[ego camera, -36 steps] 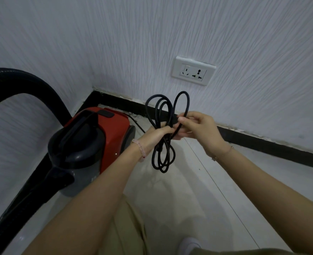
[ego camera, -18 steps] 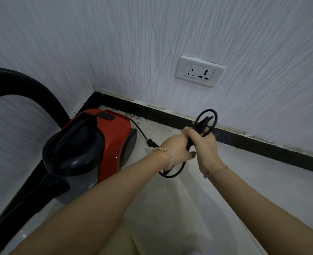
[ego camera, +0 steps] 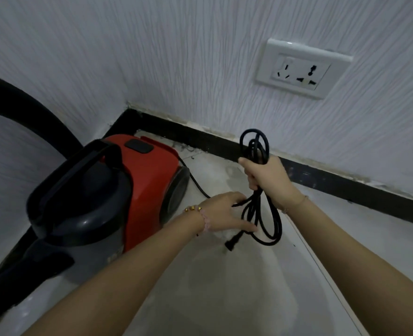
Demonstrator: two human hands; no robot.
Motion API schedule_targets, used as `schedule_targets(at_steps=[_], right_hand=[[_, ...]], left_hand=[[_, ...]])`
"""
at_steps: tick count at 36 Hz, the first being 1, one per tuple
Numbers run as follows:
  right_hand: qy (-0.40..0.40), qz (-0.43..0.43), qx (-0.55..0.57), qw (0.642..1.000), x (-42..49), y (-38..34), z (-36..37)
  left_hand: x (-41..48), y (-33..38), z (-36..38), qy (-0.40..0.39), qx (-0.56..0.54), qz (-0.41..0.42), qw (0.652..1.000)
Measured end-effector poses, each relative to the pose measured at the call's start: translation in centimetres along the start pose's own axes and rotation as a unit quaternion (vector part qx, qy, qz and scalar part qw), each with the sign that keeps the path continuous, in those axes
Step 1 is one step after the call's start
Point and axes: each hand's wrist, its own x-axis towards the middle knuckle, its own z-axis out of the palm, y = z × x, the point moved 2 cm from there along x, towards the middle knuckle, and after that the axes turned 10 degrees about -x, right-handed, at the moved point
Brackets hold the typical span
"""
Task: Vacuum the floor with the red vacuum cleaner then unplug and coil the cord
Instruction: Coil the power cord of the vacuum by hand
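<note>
The red vacuum cleaner with a black handle and dark front stands on the floor in the corner at left. Its black cord is gathered into several loops. My right hand is closed around the middle of the bundle, with loops sticking out above the fist and hanging below. My left hand is just left of the hanging loops, fingers spread and touching a strand. The plug dangles free below my left hand. A stretch of cord runs from the vacuum's rear to the bundle.
A white wall socket with nothing plugged in sits on the textured wall at upper right. A black skirting board runs along the wall base. The black vacuum hose arcs at left. Pale floor tiles lie below my arms.
The view has shifted closer to the wall. My right hand now holds the bundle alone and higher. My left hand has dropped off it and opened beside the hanging loops; the plug hangs free.
</note>
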Motion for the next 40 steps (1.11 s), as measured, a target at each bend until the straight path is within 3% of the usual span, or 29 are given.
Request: schedule_targets(at_steps=[5, 9, 14, 18, 24, 26, 28, 31, 33, 36, 40], right_hand=[[-0.008, -0.032, 0.064, 0.997, 1.4, -0.6, 0.7], [0.015, -0.050, 0.091, 0.994, 2.3, -0.8, 0.7], [-0.011, -0.062, 0.072, 0.995, 2.9, -0.9, 0.5], [-0.077, -0.064, 0.077, 0.992, 3.0, -1.7, 0.1], [-0.163, -0.058, 0.149, 0.974, 2.0, -1.2, -1.0], [-0.104, 0.004, 0.220, 0.970, 1.9, 1.1, -0.8], [-0.041, 0.120, 0.210, 0.970, 1.9, 3.6, 0.3], [-0.112, 0.259, 0.098, 0.954, 1.2, 5.9, 3.0], [-0.166, 0.331, 0.195, 0.908, 1.4, 7.1, 5.0], [-0.187, 0.338, 0.384, 0.839, 1.6, 6.9, 6.6], [-0.169, 0.295, 0.424, 0.840, 1.6, 6.0, 6.9]], left_hand=[[0.6, 0.3, 1.0, -0.018, -0.207, -0.022, 0.978], [1.9, 0.3, 1.2, 0.063, -0.208, -0.012, 0.976], [2.8, 0.4, 1.1, 0.123, -0.258, 0.007, 0.958], [3.0, 0.8, 0.2, 0.198, -0.221, 0.023, 0.955], [1.7, 3.5, -2.3, 0.239, -0.295, 0.015, 0.925], [1.2, 4.3, -3.7, 0.253, -0.337, 0.007, 0.907], [0.9, 4.5, -5.3, 0.270, -0.380, -0.004, 0.885], [0.5, 4.3, -6.9, 0.276, -0.414, -0.018, 0.867], [0.3, 4.0, -7.4, 0.267, -0.417, -0.019, 0.869], [0.0, 3.5, -7.4, 0.242, -0.437, -0.030, 0.866], [-0.3, 2.2, -6.8, 0.225, -0.483, -0.045, 0.845]])
